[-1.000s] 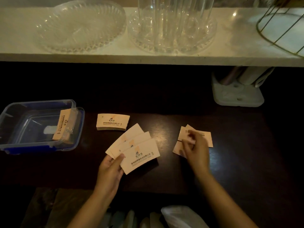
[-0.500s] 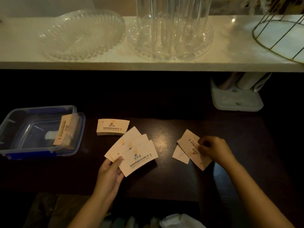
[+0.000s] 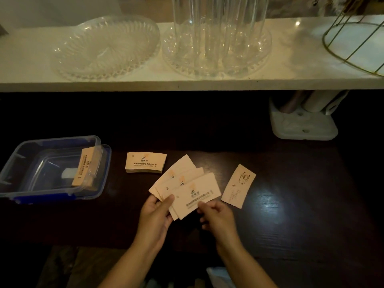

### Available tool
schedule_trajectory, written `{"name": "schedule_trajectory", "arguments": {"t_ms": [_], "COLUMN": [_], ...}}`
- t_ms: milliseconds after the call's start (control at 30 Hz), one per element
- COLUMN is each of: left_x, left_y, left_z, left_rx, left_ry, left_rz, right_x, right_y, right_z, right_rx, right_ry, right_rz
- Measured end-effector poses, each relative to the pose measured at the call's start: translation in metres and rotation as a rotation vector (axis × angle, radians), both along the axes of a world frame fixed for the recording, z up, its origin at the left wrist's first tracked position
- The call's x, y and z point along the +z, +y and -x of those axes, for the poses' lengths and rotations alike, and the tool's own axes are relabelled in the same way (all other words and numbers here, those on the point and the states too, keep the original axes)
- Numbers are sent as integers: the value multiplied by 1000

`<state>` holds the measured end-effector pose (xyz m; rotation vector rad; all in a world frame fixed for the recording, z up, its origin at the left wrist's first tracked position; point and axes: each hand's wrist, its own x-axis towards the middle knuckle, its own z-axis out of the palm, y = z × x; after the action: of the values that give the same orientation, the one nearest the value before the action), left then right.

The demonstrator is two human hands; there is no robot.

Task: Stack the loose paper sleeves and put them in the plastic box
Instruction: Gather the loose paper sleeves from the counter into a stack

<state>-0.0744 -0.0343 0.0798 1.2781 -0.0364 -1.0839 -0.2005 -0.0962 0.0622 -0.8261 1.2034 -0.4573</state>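
Left hand (image 3: 154,217) pinching fanned sleeves (image 3: 187,188), right hand (image 3: 216,215) gripping their lower edge, bare table (image 3: 301,204) rightward

Both bare forearms reach up from the bottom edge; the left hand (image 3: 154,217) and right hand (image 3: 216,216) meet mid-frame, fingers curled in pinching grips.
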Motion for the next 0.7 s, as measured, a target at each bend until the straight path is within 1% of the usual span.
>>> {"name": "schedule_trajectory", "arguments": {"t_ms": [100,133,167,200,233,267,300,333,367,433,533,600,667,700], "left_x": [-3,-4,-5,-5,-6,-6,-7,-8,-9,-11,-14,-14,-13,-13], "left_y": [3,5,6,7,8,9,10,11,11,12,13,13,14,14], "left_z": [-3,-5,-9,-11,-14,-15,-16,-17,-18,-20,-22,-22,-23,-24], "left_rx": [24,34,43,50,56,61,67,73,77,83,88,92,103,108], "left_ry": [-13,-7,-3,-1,0,1,5,11,17,27,26,23,23,24], "left_rz": [-32,-42,-55,-65,-73,-79,-82,-85,-88,-93,-89,-91,-95,-94], "right_x": [-8,-10,-13,-18,-24,-31,-37,-42,-46,-47,-40,-34,-27,-22], "right_y": [-3,-12,-24,-39,-56,-71,-83,-92,-95,-94,-86,-83,-86,-89], "right_z": [3,10,20,32,45,59,70,78,83,86,83,81,81,80], "right_rx": [83,77,92,157,284,460,655,816,915,986,996,977,949,964], "right_ry": [26,89,217,422,640,798,898,952,983,1004,998,945,871,835], "right_rz": [64,166,336,556,772,929,1006,1031,1035,1079,1333,1532,1657,1684]}}
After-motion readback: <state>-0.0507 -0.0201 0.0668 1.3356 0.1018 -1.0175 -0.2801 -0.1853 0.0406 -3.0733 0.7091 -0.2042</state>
